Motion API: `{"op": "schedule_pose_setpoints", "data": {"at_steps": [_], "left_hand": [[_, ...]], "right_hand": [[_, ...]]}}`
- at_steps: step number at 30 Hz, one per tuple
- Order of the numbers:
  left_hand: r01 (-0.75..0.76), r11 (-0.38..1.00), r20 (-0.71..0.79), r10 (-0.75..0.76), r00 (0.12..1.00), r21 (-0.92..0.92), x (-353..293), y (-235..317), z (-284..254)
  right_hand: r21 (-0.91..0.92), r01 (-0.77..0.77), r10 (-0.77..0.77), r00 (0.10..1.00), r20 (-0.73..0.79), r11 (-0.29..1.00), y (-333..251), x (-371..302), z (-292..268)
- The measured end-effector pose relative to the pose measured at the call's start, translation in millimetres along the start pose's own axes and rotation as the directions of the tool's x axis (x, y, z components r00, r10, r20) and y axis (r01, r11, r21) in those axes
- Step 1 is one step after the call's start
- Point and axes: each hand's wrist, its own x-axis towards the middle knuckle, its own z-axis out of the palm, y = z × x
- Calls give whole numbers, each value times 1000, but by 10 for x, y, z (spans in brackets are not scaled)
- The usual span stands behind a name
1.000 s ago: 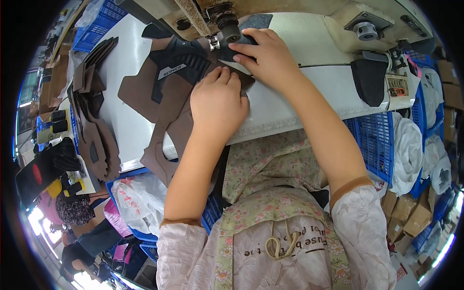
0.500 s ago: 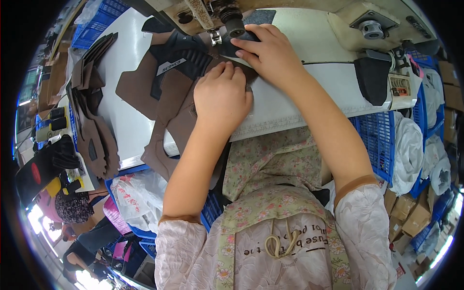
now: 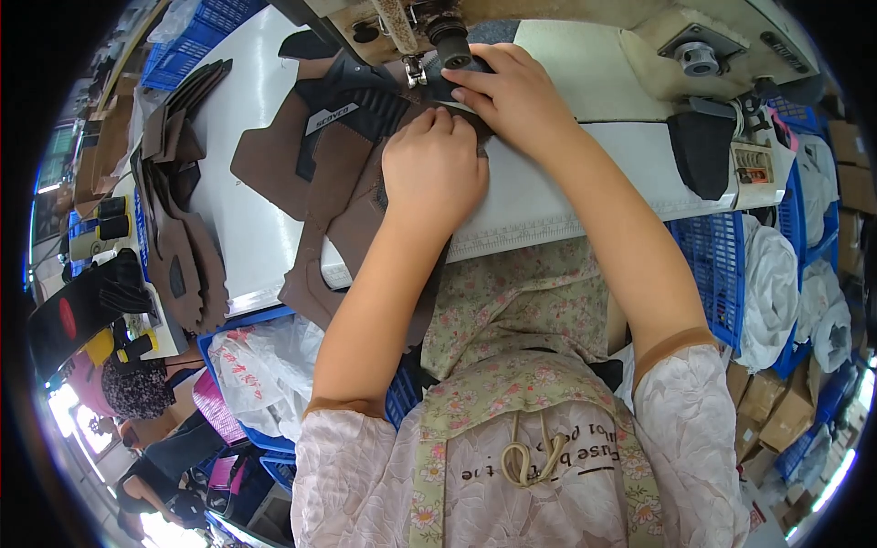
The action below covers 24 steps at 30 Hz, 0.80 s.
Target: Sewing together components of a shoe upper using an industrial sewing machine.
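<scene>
A brown fabric piece with black ribbed panels and a pale label (image 3: 274,160) lies under the sewing machine's presser foot (image 3: 416,71), part of it draping over the table's front edge. My left hand (image 3: 437,169) is closed on its right part, just in front of the foot, with knuckles bent and fingertips pressed down. Close to the right of the foot, my right hand (image 3: 519,99) has its fingers stretched out and somewhat apart. Its thumb and index finger touch the dark part of the work. The cloth beneath both hands is mostly hidden.
Brown cut pieces (image 3: 178,228) are stacked at the white table's (image 3: 260,87) left end. A black pad (image 3: 702,151) hangs at the right. Blue crates (image 3: 708,274) and white bags (image 3: 767,292) stand below right, another bag (image 3: 260,365) below left. Other people are far left.
My left hand and the brown piece have shifted slightly to the right. My right hand stays beside the presser foot with nearly the same finger pose. The whole view has moved a little.
</scene>
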Motion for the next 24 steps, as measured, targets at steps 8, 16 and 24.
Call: {"op": "schedule_pose_setpoints", "data": {"at_steps": [8, 16, 24], "left_hand": [[1, 1000, -48, -1, 999, 8, 94, -42, 41], [-2, 1000, -125, 4, 992, 17, 173, -91, 147], [26, 1000, -98, -26, 995, -1, 224, -123, 143]], "right_hand": [[9, 11, -11, 1000, 9, 1000, 61, 86, 67], [1, -18, 18, 997, 71, 1000, 145, 163, 110], [-19, -14, 15, 998, 58, 1000, 171, 189, 150]]}}
